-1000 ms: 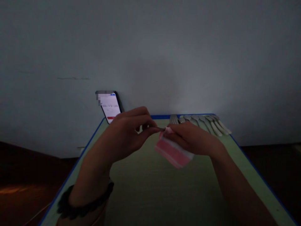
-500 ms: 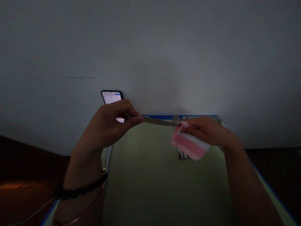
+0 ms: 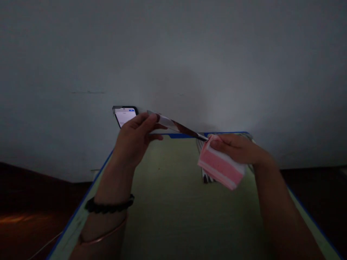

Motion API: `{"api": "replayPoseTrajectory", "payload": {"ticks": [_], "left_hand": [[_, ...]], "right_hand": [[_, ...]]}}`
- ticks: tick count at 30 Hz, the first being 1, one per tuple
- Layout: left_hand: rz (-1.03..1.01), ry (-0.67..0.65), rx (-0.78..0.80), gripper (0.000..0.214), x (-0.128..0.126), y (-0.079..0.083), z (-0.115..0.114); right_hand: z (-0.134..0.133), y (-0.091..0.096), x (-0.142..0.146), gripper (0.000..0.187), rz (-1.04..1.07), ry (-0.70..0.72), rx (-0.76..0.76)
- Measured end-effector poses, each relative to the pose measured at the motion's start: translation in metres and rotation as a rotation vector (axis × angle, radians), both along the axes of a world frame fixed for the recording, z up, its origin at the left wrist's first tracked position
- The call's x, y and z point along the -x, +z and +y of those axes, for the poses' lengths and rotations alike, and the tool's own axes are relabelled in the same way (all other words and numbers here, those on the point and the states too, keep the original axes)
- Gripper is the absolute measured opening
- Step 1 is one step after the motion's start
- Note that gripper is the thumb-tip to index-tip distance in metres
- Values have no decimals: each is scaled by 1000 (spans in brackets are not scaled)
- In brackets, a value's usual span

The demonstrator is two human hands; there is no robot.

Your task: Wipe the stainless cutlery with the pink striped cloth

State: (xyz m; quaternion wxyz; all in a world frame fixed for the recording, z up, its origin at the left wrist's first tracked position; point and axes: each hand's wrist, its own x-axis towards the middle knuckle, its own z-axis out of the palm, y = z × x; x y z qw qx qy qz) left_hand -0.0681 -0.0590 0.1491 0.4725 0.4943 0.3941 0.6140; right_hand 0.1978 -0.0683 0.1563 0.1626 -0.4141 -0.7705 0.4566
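Between my two hands a shiny, flat metal table knife (image 3: 177, 126) is held slantwise above the table, its broad end up to the left. My left hand (image 3: 134, 139) pinches that broad end between thumb and fingers. A folded pink-and-white striped cloth (image 3: 221, 164) is in my right hand (image 3: 237, 148), gripped with the thumb on top. The knife's narrow end meets the cloth's upper corner; whether the cloth wraps round it, I cannot tell. Below the cloth, several striped-looking metal pieces (image 3: 207, 178), perhaps cutlery, lie on the table, mostly covered from view.
The pale green table (image 3: 162, 202) has a blue edge (image 3: 184, 135) and stands against a grey wall (image 3: 173, 54). A lit phone (image 3: 126, 116) leans at the wall behind my left hand. Behind my right hand, something shiny (image 3: 248, 136) is partly hidden. A thin cable (image 3: 46, 245) runs at lower left.
The knife has turned so its broad, reflective face shows, and its left end has risen. My left hand has rolled over with it. The cloth hangs slightly lower in my right hand.
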Motion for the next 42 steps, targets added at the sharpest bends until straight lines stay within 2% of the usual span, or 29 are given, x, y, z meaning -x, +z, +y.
{"api": "replayPoseTrajectory", "payload": {"ticks": [2,5,8,13,19,26,31,34,36,38,42], "left_hand": [[-168,-72,42,11,-18,-5,1],[-262,-144,86,24,-38,-11,0],[-328,-72,41,20,-42,-13,0],[-309,27,7,15,-29,-8,-2],[-348,-29,51,17,-31,-10,-7],[-338,41,13,17,-24,-8,-8],[-263,-92,60,17,-27,-6,-12],[-193,-204,61,14,-26,-5,-13],[-142,-227,39,12,-24,-3,-14],[-69,-187,2,10,-22,0,-15],[80,-46,-55,9,-21,8,-21]], "right_hand": [[5,-5,8,43,3,3,-147],[7,-12,22,38,-44,-16,-383],[1,-20,40,33,-57,-72,-483],[-8,-34,61,28,-16,-81,-514],[-15,-40,68,34,38,-75,-440],[-37,-51,76,35,35,-119,-390],[-43,-56,75,38,34,-145,-368],[-39,-53,78,39,68,-140,-345],[-32,-45,79,39,91,-129,-329],[-22,-33,77,38,95,-78,-329],[-1,-4,65,37,35,140,-318]]}}
